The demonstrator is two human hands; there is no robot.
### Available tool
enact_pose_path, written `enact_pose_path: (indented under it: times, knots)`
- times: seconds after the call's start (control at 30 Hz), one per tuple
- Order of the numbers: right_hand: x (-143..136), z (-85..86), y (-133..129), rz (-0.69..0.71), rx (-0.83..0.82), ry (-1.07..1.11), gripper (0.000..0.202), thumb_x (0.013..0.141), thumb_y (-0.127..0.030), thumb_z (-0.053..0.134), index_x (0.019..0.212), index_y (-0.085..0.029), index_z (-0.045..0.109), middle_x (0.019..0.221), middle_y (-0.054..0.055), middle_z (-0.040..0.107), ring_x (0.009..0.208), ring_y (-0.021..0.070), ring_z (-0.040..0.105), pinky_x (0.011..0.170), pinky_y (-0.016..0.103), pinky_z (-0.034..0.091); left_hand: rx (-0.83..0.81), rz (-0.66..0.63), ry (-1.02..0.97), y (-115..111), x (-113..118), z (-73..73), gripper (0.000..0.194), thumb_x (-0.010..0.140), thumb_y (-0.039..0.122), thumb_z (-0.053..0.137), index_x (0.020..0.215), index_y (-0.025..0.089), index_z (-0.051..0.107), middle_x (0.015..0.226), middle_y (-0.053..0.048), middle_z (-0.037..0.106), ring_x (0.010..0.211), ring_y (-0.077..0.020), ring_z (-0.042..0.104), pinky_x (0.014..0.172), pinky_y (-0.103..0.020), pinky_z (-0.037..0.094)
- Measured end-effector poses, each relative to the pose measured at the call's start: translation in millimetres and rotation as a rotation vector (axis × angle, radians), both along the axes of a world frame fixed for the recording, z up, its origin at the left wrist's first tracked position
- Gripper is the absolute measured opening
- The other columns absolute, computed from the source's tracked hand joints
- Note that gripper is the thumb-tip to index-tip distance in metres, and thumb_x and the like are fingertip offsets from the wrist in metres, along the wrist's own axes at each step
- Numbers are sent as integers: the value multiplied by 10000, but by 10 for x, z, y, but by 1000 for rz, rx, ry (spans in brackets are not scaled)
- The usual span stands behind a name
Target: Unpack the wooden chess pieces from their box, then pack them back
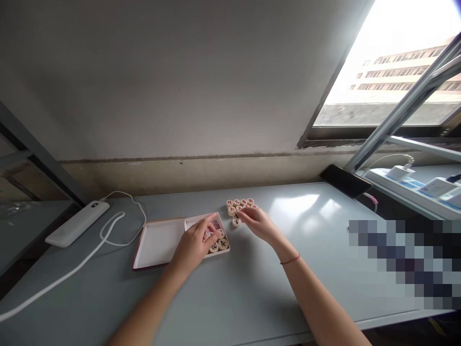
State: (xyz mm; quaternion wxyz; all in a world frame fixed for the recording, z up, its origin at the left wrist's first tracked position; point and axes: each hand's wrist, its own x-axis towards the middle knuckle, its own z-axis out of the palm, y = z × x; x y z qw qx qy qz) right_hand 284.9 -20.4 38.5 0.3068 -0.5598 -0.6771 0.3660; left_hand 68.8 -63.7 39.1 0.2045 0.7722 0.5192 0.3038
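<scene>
My right hand has its thumb and fingertips pinched on a round xiangqi piece with a black character. Just below that piece, another black-lettered piece lies on the grey table. Behind them, red-lettered pieces stand in close rows, partly covered by my right hand. My left hand is curled over the open white box, thumb against a piece at its right side. What its fingers grip is mostly hidden. Several large wooden pieces lie in the box's near right corner.
The box's open lid lies flat to the left. A white power bank with a white cable rests farther left. A black phone leans at the back right, beside a power strip. Metal posts rise at both sides.
</scene>
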Motion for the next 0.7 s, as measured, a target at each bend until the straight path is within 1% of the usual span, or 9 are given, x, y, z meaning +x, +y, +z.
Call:
enact_pose_path:
  times: [0.07,0.2,0.37,0.5,0.6,0.7]
  knots:
    - [79,-94,73,-64,11,-118,431,834,-533,439,578,-187,459,538,-27,405,511,106,351,469,231,236,14,-5,5,7,-17,16,382,902,399,452,1246,244,517,882,-6,647,631,-122,537,712,-245,472]
    - [111,-212,127,-29,-22,-192,421,832,-523,418,571,-193,441,519,-24,423,503,113,364,471,229,253,21,-18,31,9,-20,11,341,907,385,432,1188,238,557,882,-7,650,630,-129,548,700,-248,468]
    - [82,-203,105,-13,-21,-267,415,841,-514,396,589,-191,467,538,-22,434,523,117,370,480,231,258,-7,-28,76,20,-30,2,313,915,375,415,1150,243,574,872,-4,653,634,-130,562,687,-246,461]
    - [74,-158,56,58,4,-312,402,808,-543,466,607,-196,431,575,-23,472,537,113,384,481,225,262,9,-14,64,44,-66,11,297,911,361,424,1126,239,589,884,-10,665,734,-151,612,726,-249,469]
    - [44,-157,27,102,71,-390,283,788,-438,530,660,-199,447,631,-13,530,556,114,419,511,224,285,31,-8,58,61,-95,6,279,907,335,429,1107,241,600,941,-15,678,805,-160,630,755,-249,471]
    - [2,-181,28,85,126,-481,187,800,-335,514,687,-199,455,651,5,554,573,123,452,532,226,291,36,-3,71,74,-119,-15,278,905,320,436,1115,236,597,949,-10,680,780,-155,628,759,-253,467]
